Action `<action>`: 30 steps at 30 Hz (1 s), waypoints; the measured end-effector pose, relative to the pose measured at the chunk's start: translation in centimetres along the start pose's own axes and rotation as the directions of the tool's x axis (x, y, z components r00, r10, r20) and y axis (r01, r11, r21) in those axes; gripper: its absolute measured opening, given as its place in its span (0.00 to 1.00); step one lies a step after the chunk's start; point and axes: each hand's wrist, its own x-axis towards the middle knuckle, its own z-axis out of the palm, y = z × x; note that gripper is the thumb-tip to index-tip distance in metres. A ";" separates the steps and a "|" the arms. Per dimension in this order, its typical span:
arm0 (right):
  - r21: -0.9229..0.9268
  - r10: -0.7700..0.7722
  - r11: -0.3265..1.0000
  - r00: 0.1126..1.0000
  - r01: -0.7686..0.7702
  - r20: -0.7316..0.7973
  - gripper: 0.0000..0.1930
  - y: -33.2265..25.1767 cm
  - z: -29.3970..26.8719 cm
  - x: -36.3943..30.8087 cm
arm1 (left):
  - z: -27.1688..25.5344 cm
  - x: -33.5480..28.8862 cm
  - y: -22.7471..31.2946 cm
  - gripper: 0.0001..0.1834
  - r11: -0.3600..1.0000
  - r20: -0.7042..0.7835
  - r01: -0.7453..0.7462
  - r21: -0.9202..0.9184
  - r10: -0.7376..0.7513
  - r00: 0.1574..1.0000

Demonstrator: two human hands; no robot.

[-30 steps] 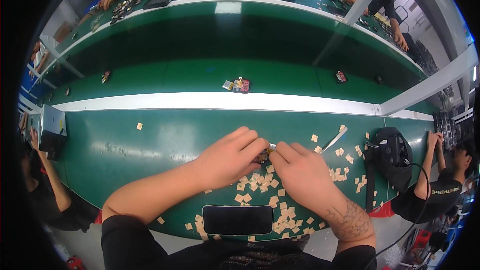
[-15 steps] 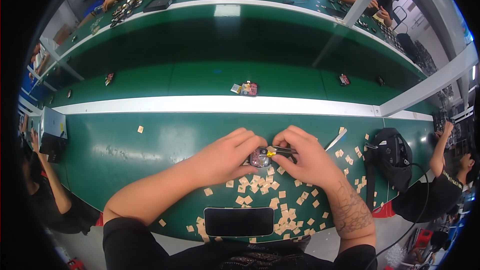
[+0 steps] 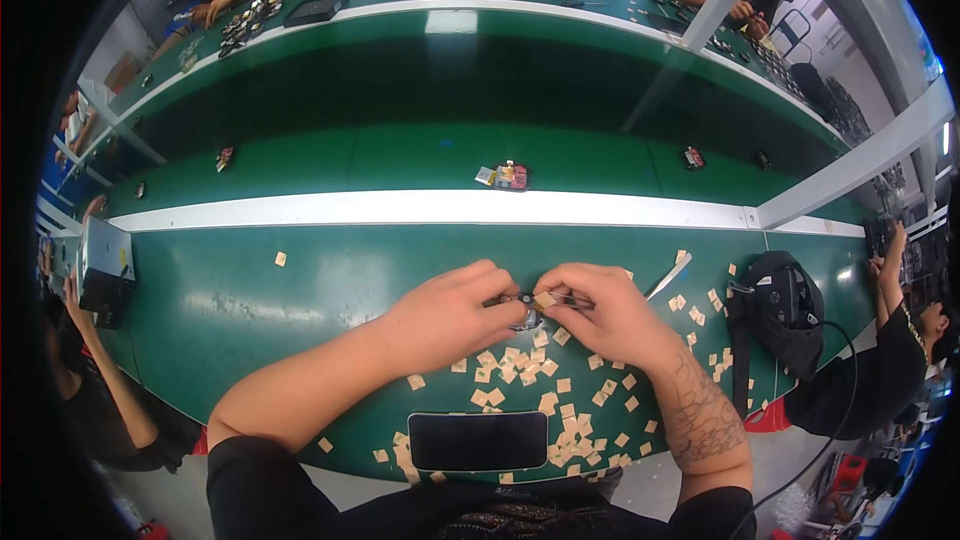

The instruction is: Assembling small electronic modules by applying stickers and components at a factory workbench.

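Observation:
My left hand (image 3: 455, 308) grips a small dark-cased electronic device (image 3: 530, 318) over the bench, its fingers covering most of the top. Opposite it, my right hand (image 3: 598, 306) is closed around thin metal tweezers (image 3: 568, 298) that point back between thumb and fingers. A tan adhesive square (image 3: 544, 300) shows at the right fingertips, beside the device. I cannot tell whether it touches the device. Just below both hands lie many similar tan squares (image 3: 527, 365), scattered on the green bench (image 3: 250, 320).
A black phone (image 3: 478, 442) lies near the front edge. To the right are a white strip (image 3: 669, 277) and a black bag (image 3: 785, 310) with a cable. Beyond the white rail (image 3: 440, 210), electronic assemblies (image 3: 505, 176) ride a green belt. A grey box (image 3: 106, 265) stands left; co-workers sit around.
My left fingers have closed over the device, hiding its circuit face and most of the yellow piece. A tan square now shows at my right fingertips. The assemblies on the belt have shifted slightly right.

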 end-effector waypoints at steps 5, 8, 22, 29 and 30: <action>-0.130 -0.098 0.987 0.995 0.096 -0.008 0.13 0.2 -0.1 -0.3 | -0.1 -0.1 0.1 0.16 0.998 0.017 -0.008 0.055 0.007 1.000; -0.243 -0.099 0.967 0.993 0.081 -0.064 0.13 -0.9 1.0 -0.7 | 0.1 -0.1 0.1 0.15 0.996 0.009 -0.031 0.083 0.030 1.000; -0.129 -0.010 0.992 0.987 -0.012 -0.163 0.13 -0.9 3.2 -1.0 | 0.5 -0.1 -0.1 0.17 0.998 -0.083 -0.044 0.043 0.047 0.995; -0.079 0.105 0.989 0.973 -0.123 -0.206 0.12 -1.4 3.3 -1.1 | 0.2 -0.2 0.3 0.17 0.999 -0.086 -0.017 0.028 0.020 0.996; -0.081 0.103 0.989 0.974 -0.122 -0.202 0.12 -1.4 3.5 -1.1 | 0.2 -0.2 0.4 0.18 1.000 -0.082 -0.008 0.021 0.010 0.997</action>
